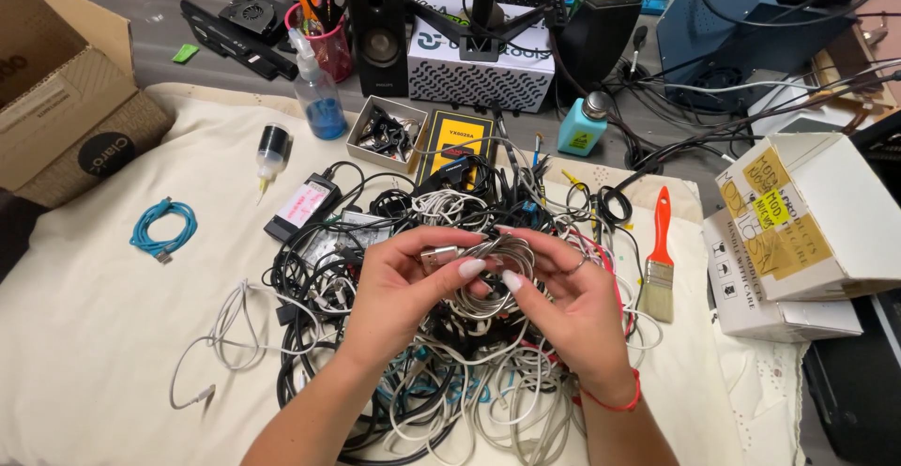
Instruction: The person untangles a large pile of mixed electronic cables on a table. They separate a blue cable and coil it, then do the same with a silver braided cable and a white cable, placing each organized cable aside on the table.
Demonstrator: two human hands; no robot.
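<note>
A grey table (178, 1) fills the view, its near part covered by a cream cloth (84, 335); a brown cardboard box (56, 91) sits at the left edge; white cartons (826, 231) stack at the right; a monitor stand (483, 15) rises at the back; the light is even and soft.
</note>
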